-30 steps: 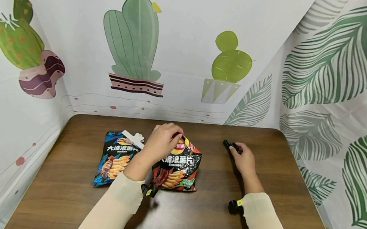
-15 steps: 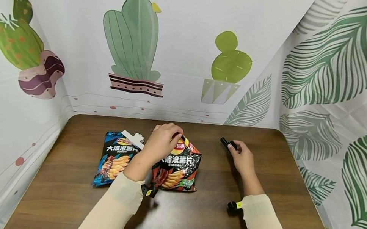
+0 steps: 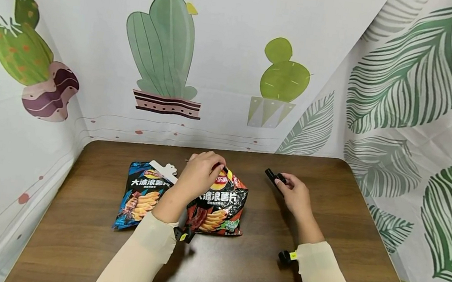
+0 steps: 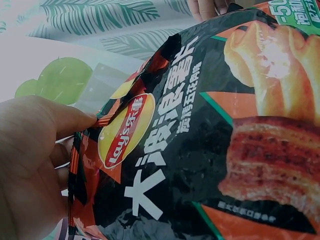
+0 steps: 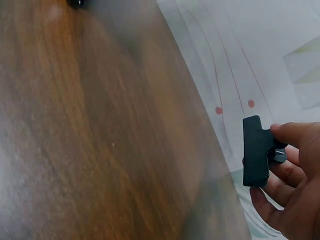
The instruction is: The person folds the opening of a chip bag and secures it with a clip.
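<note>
My left hand (image 3: 198, 175) pinches the top edge of a black and red potato chip bag (image 3: 221, 211). In the left wrist view the thumb lies along the folded top of that chip bag (image 4: 200, 125), beside the yellow logo. Off to the right, my right hand (image 3: 297, 196) holds a black bag clip (image 3: 271, 176) above the table, apart from the bag. Seen from the right wrist, the black clip (image 5: 255, 155) has a long flat bar, and the fingers and thumb of the right hand (image 5: 300, 185) grip it by its handle side.
A blue chip bag (image 3: 140, 201) lies left of the black and red one, with a white clip (image 3: 165, 170) across its top corner. Everything is on a brown wooden table (image 3: 87, 199). Behind the table hangs a white printed cloth (image 3: 235, 67).
The right hand has moved a little left with the black clip, closer to the black and red bag. My left hand and both bags have stayed where they were.
</note>
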Available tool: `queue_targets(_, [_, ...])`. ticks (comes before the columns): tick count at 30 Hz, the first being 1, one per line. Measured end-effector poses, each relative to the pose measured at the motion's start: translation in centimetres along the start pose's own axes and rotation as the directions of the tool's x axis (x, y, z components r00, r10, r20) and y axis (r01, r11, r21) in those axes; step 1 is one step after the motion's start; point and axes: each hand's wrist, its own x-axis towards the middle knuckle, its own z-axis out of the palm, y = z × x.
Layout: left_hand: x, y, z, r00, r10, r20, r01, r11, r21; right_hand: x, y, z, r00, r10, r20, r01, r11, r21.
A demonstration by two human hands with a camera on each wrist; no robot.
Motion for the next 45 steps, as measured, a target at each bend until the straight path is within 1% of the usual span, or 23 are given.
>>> queue_targets(4, [0.0, 0.0, 0.0, 1.0, -0.001, -0.001, 0.001, 1.0, 0.003, -0.2, -0.3, 0.1, 1.0, -0.002, 0.006, 0.002, 1.0, 0.018])
queue_targets(11, [0.0, 0.0, 0.0, 1.0, 0.004, -0.004, -0.004, 1.0, 0.009, -0.6, -0.9, 0.1, 1.0, -0.001, -0.007, 0.001, 0.998, 0.065])
queue_targets(18, [0.0, 0.1, 0.0, 1.0, 0.002, -0.006, -0.002, 1.0, 0.01, -1.2, -1.5, 0.3, 0.999, -0.035, -0.01, 0.036, 0.993, 0.117])
queue_targets(24, [0.0, 0.2, 0.0, 1.0, -0.008, 0.001, 0.008, 1.0, -0.002, -1.7, -1.8, 0.6, 0.998, -0.069, -0.006, 0.069, 0.982, 0.176])
queue_targets(28, [0.0, 0.2, 0.0, 1.0, -0.008, 0.003, 0.008, 1.0, -0.001, -2.0, -2.0, 0.7, 0.997, -0.077, -0.009, 0.077, 0.975, 0.21])
queue_targets(36, [0.0, 0.3, -0.1, 1.0, -0.007, 0.001, 0.007, 1.0, -0.003, -2.5, -2.6, 1.0, 0.996, -0.093, -0.007, 0.092, 0.967, 0.239])
queue_targets(45, [0.0, 0.3, -0.1, 1.0, -0.007, 0.0, 0.007, 1.0, -0.005, -3.1, -3.1, 1.3, 0.99, -0.14, -0.027, 0.142, 0.953, 0.268])
